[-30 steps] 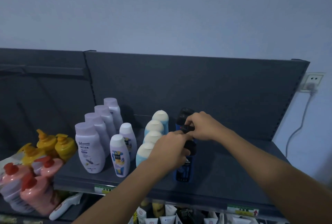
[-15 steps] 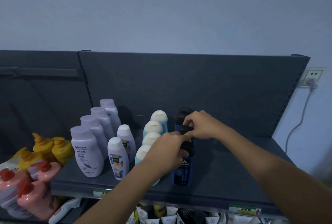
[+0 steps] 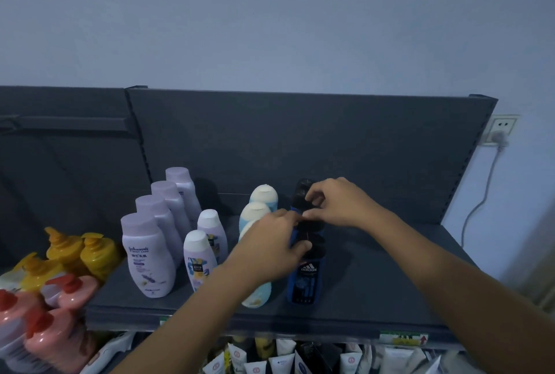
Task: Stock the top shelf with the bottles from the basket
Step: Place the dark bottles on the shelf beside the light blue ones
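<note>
Right hand [image 3: 339,202] deeper along dark bottles [image 3: 305,282], beside pale bottles [image 3: 259,197]

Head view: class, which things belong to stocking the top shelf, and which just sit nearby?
Job: top shelf, dark blue bottles, left hand and right hand gripping their caps.
Nearby: yellow pump bottles, pink pump bottles, wall socket, tubes below.
</note>
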Tool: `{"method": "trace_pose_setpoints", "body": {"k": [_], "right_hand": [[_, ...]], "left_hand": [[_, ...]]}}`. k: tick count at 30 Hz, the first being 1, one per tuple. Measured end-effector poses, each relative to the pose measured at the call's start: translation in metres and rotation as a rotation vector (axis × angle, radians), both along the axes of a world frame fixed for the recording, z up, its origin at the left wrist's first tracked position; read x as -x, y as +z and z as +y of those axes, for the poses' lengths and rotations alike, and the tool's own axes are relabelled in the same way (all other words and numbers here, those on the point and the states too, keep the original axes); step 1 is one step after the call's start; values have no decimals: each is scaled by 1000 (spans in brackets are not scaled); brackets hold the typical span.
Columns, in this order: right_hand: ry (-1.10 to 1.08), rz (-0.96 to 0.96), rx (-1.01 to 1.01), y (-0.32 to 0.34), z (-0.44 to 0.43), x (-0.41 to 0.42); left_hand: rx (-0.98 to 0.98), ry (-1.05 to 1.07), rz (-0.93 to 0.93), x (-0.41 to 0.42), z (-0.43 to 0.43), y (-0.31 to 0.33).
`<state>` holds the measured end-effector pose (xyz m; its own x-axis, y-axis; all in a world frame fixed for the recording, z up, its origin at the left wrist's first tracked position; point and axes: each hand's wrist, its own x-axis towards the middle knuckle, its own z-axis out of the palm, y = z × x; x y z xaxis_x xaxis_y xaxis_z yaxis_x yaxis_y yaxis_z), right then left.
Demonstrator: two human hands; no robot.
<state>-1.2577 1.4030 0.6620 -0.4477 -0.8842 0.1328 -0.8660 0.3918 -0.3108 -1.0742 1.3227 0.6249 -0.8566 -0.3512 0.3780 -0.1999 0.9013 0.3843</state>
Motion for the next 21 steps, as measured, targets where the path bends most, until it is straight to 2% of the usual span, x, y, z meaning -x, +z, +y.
{"method": "trace_pose_setpoints", "body": {"k": [7, 13, 21], "right_hand": [[-76, 42, 87, 21, 22, -57], [-125, 56, 130, 30, 33, -137], [-119, 19, 167, -16, 26, -245]], "left_hand": [[18, 33, 42, -54, -32, 24], [26, -29, 23, -120, -60, 31], [-6, -134, -20, -215, -82, -8]]}}
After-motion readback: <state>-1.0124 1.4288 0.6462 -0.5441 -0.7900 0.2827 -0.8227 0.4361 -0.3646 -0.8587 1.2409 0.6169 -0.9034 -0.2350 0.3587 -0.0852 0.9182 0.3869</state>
